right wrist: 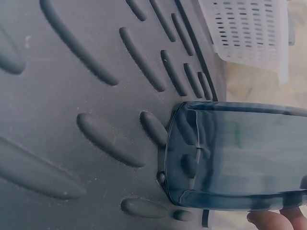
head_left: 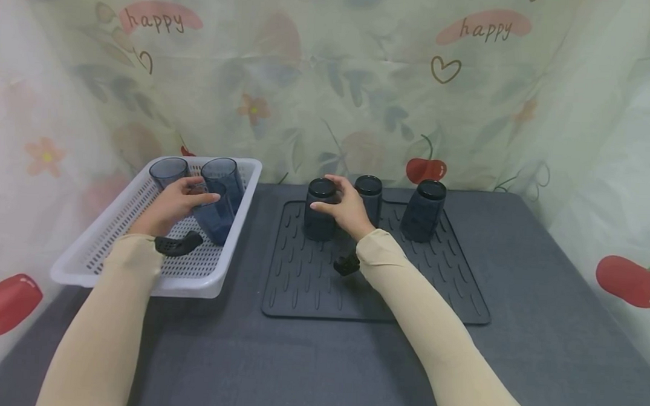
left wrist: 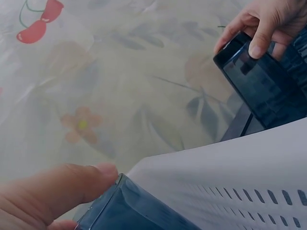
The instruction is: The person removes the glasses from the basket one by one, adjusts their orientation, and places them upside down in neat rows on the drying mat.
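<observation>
My left hand (head_left: pixel 173 203) reaches into the white basket and pinches the rim of a blue tinted glass (head_left: pixel 216 221), which leans at a tilt. In the left wrist view the thumb (left wrist: pixel 76 187) lies along that glass's rim. On the dark ridged drying mat (head_left: pixel 299 286), my right hand (head_left: pixel 349 209) grips an upside-down blue glass (head_left: pixel 319 218) near its base, thumb on the near side. The right wrist view shows this glass (right wrist: pixel 240 153) with its rim down at the mat's ridges.
Two more glasses, one at the back left (head_left: pixel 168 169) and one at the back right (head_left: pixel 225 173), stand in the perforated basket (head_left: pixel 220 277). Two other upside-down glasses, a middle one (head_left: pixel 370 193) and a right one (head_left: pixel 424 213), are on the mat. A patterned curtain (head_left: pixel 319 94) hangs behind the grey table (head_left: pixel 296 371).
</observation>
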